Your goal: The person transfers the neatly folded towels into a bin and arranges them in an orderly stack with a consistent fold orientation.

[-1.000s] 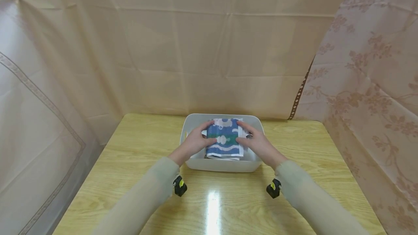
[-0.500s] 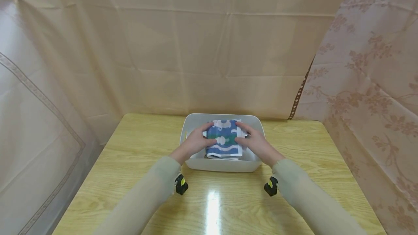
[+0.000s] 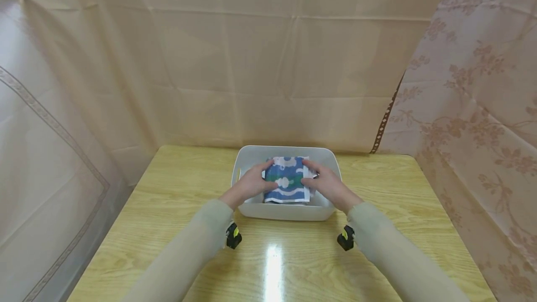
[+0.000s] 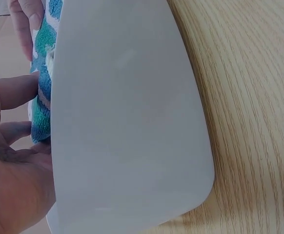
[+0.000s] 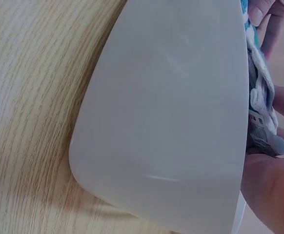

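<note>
A folded towel, blue, green and white, lies within a white plastic bin. At its left edge my left hand grips it, thumb on top and other fingers partly hidden. My right hand holds the opposite edge the same way. In the left wrist view the left hand has the towel's rounded fold between thumb and fingers, just above the rim. The right wrist view has the right hand at the towel's layered edge, where a printed label sticks out. The bin wall hides the towel's underside.
The bin stands near the back edge of a wood-grain table. A beige cloth hangs behind it, and a floral cloth hangs on the right. Dark wrist cameras sit below both sleeves.
The towel has sunk slightly lower and nearer in the bin, with both hands still holding it. My right wrist has shifted a little to the left.
</note>
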Demonstrator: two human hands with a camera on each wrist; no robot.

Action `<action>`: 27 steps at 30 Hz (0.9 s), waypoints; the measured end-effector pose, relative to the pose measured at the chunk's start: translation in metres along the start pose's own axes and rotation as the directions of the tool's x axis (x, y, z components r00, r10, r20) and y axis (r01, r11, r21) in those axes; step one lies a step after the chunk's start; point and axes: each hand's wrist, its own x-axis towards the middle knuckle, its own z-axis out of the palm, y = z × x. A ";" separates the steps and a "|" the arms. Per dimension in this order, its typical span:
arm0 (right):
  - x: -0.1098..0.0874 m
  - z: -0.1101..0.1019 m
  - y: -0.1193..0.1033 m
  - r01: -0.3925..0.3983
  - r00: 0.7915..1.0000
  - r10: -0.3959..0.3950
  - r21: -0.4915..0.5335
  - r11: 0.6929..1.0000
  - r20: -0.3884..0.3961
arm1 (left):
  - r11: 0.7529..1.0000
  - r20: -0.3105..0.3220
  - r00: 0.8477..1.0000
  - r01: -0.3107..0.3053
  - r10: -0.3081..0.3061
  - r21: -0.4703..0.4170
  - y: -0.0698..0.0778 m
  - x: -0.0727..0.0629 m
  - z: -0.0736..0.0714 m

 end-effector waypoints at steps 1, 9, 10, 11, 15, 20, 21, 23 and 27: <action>0.001 0.000 0.000 -0.005 1.000 0.005 -0.007 1.000 -0.001 | 1.000 0.000 1.000 0.001 -0.001 0.004 0.000 0.000 0.000; 0.004 0.001 -0.001 -0.026 1.000 0.026 -0.030 0.999 0.000 | 0.998 0.002 1.000 -0.003 0.003 0.061 0.000 0.002 0.002; 0.004 0.001 -0.001 -0.029 1.000 0.029 -0.030 0.999 0.001 | 0.998 0.001 1.000 -0.007 0.007 0.067 0.000 0.003 0.002; 0.004 0.001 -0.001 -0.034 0.999 0.034 -0.030 0.999 0.000 | 0.997 0.000 1.000 -0.008 0.008 0.074 -0.001 0.003 0.002; 0.005 0.001 0.000 -0.044 0.999 0.044 -0.038 0.998 0.003 | 0.994 -0.005 1.000 -0.017 0.018 0.105 -0.002 0.005 0.003; 0.006 0.001 0.001 -0.051 0.999 0.052 -0.052 0.997 0.013 | 0.989 -0.015 1.000 -0.017 0.019 0.148 -0.004 0.006 0.004; 0.006 0.001 0.001 -0.053 0.998 0.054 -0.057 0.997 0.015 | 0.988 -0.017 1.000 -0.015 0.018 0.156 -0.005 0.006 0.004; 0.007 0.001 0.001 -0.056 0.998 0.057 -0.069 0.996 0.016 | 0.986 -0.020 1.000 -0.013 0.017 0.166 -0.006 0.006 0.004; 0.007 0.002 0.001 -0.058 0.998 0.061 -0.103 0.993 0.019 | 0.980 -0.024 1.000 -0.014 0.019 0.200 -0.007 0.007 0.005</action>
